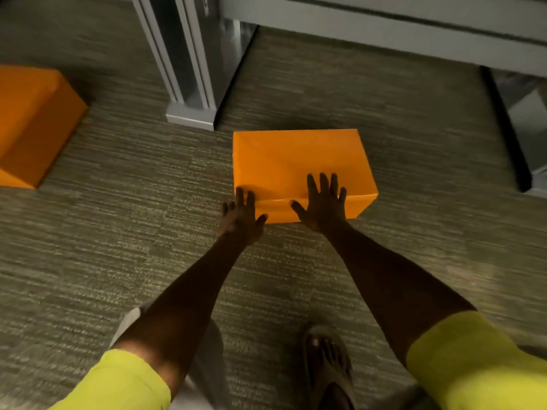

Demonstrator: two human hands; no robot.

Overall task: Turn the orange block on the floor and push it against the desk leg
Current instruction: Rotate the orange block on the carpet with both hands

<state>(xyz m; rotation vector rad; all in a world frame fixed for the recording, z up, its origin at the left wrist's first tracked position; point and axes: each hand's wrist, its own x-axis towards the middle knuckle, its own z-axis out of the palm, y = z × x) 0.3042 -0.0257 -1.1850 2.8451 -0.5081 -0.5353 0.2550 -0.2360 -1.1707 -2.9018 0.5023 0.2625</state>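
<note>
- The orange block lies flat on the carpet, just in front of you, near the grey desk leg but still apart from it; the leg's foot sits off the block's far left corner.
- Your left hand is at the near left corner, fingers spread and released, palm pressing the near edge rather than grasping anything.
- Your right hand lies flat over the top near edge, fingers splayed and open, resting on the block and not closed around it.
- The block looks like a wrapped or foam-filled box with a smooth, slightly glossy skin. Expect it to be light for its bulk and stiff enough to hold its shape under a push.
- That slick covering may let your palms slide across the top, so press down as well as forward, or move your hands to the near vertical face.
- The carpet will probably drag on the underside; a push at one corner should swing it round, which suits the turn.
- For the final shove, put both palms low on the near face so the block does not tip.
- A second orange block sits well off to the left; leave it alone.
</note>
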